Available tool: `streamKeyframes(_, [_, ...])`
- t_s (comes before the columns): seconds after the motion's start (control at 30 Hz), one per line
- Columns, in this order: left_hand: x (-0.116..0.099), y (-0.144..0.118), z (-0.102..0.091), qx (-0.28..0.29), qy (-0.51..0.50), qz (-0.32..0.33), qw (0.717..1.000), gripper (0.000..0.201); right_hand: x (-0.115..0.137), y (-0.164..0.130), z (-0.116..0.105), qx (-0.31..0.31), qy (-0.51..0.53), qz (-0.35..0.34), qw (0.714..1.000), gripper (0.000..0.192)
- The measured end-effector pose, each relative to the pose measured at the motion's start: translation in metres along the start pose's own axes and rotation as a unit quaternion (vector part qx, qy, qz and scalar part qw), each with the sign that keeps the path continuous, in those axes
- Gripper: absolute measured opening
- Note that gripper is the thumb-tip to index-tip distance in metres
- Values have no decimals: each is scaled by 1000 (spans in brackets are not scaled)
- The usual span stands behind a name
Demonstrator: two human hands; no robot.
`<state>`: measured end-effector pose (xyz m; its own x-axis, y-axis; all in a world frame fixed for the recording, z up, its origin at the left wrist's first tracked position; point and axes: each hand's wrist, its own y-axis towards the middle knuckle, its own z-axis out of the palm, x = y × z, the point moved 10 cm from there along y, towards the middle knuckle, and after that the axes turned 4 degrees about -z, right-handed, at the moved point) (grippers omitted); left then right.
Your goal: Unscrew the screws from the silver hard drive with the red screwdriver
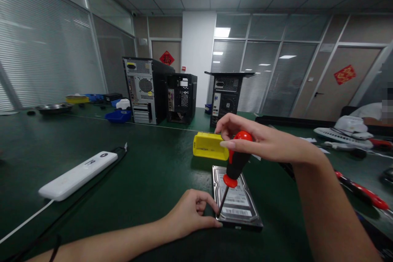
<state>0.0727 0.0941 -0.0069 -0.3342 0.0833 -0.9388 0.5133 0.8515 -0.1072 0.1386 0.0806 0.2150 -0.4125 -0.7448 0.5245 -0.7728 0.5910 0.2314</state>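
Observation:
A silver hard drive point(236, 208) lies label up on the green table in front of me. My right hand point(245, 135) is closed round the top of a red-and-black screwdriver point(240, 161), which leans slightly to the right. Its shaft runs down to the near left corner of the drive, where the tip rests. At that same corner my left hand point(196, 213) is closed, with thumb and forefinger on the drive's edge beside the tip. Whatever screw may sit under the tip is hidden. Just beyond the drive stands a yellow bin point(210, 151) with small bits inside.
A white power strip point(80, 176) with its cables lies to the left. Computer cases point(147, 90) stand at the back, near a blue bin point(118, 116). Red-handled pliers point(365, 192) and a white device point(350, 129) lie on the right. A metal dish point(54, 108) sits far left.

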Motion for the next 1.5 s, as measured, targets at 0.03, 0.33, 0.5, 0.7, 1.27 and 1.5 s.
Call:
streamKeyframes(0.03, [0, 0, 0, 0, 1, 2, 1000, 37, 1, 0, -1, -4, -8, 4, 1000, 27])
streamKeyframes(0.33, [-1, -1, -1, -1, 0, 2, 1000, 38, -1, -1, -4, -18, -84, 24, 996, 29])
streamKeyframes(0.5, [-1, -1, 0, 3, -4, 4, 1000, 37, -4, -2, -6, -19, -96, 32, 995, 31])
streamKeyframes(0.7, [1, 0, -1, 3, -9, 2, 1000, 39, -10, -4, -6, -6, -78, 34, 996, 36])
streamKeyframes(1.27, [-1, 0, -1, -1, -2, 0, 1000, 37, 14, 2, -2, -10, -82, -45, 996, 19])
streamKeyframes(1.5, [2, 0, 0, 1, -22, -3, 1000, 42, 20, -3, 6, 27, -21, -75, 997, 26])
